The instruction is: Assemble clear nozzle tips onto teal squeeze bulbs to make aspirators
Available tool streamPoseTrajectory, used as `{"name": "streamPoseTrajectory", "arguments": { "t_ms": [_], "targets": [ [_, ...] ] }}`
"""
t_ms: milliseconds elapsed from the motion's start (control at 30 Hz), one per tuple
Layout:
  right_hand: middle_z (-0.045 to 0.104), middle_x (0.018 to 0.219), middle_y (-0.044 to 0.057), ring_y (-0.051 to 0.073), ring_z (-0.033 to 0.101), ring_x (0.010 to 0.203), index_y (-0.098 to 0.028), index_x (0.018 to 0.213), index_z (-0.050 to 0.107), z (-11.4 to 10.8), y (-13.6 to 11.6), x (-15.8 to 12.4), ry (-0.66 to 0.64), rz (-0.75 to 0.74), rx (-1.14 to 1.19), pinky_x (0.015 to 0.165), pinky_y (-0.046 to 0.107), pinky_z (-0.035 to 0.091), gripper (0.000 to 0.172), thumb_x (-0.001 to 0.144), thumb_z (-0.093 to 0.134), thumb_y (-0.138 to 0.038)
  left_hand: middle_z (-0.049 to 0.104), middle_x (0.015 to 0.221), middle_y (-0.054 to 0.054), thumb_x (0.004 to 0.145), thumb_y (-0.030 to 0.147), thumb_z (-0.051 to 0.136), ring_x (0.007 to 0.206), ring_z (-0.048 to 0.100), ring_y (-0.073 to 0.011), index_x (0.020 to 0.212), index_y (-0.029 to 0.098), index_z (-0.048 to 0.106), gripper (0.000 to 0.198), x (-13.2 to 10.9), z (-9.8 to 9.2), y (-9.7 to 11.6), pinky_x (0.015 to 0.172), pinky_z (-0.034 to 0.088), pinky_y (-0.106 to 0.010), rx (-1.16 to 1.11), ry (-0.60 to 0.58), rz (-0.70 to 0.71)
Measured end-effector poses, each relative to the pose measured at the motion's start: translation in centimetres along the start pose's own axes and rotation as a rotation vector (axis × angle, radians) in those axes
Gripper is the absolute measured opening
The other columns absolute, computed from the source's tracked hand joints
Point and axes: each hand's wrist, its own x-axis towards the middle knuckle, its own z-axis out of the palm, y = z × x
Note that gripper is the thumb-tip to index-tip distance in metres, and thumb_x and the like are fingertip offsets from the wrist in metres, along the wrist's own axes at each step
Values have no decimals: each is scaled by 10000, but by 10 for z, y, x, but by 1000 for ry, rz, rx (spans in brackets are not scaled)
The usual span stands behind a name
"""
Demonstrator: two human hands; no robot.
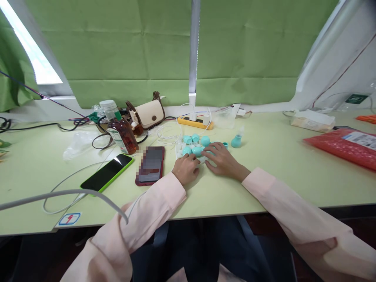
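Observation:
Several turquoise rounded pieces (205,141) lie in a loose cluster on the pale green table, with small clear or whitish parts among them. My left hand (185,168) rests at the cluster's near left side, its fingers bent; whether it holds anything is hidden. Over the right part of the pile, my right hand (221,159) has its fingers spread, with the fingertips at the turquoise pieces. A turquoise bulb with a clear tip (236,141) stands upright by itself, just beyond and to the right of my right hand.
Left of my hands lie a red-edged phone (150,165) and a green-edged phone (107,172). Behind them are a bottle (122,134) and a cream bag (150,113). A yellow power strip (195,122) sits at the back, a red package (346,145) at right. Cables cross the left side.

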Motion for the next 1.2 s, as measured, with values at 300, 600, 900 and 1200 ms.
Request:
{"name": "streamPoseTrajectory", "arguments": {
  "t_ms": [300,600,900,1200],
  "targets": [
    [530,910,114,271,411,915,-169,973,531,1,-5,1,-186,42,-134,825,482,210,247,781,414,-271,514,973,-76,743,301,485,912,442,-222,936,198,578,238,-1,2,-1,667,449,-319,-29,53,17],
    [541,908,116,264,421,921,-150,882,537,2,-5,2,-185,58,-119,811,458,206,218,825,356,-256,457,996,-83,791,319,457,935,386,-230,847,217,621,202,1,11,1,740,403,-350,-67,104,45],
    [581,814,102,252,428,866,-142,933,511,3,-10,1,-179,42,-82,757,432,205,215,814,348,-216,485,950,-72,776,311,488,901,377,-218,804,231,653,185,2,15,2,782,364,-352,-115,131,40],
    [533,692,63,173,452,672,-159,875,555,-9,-10,0,-256,-50,23,576,279,262,227,819,359,-257,500,905,-74,747,286,520,871,378,-215,750,188,638,153,3,14,1,772,362,-351,-140,127,2]
  ]
}}
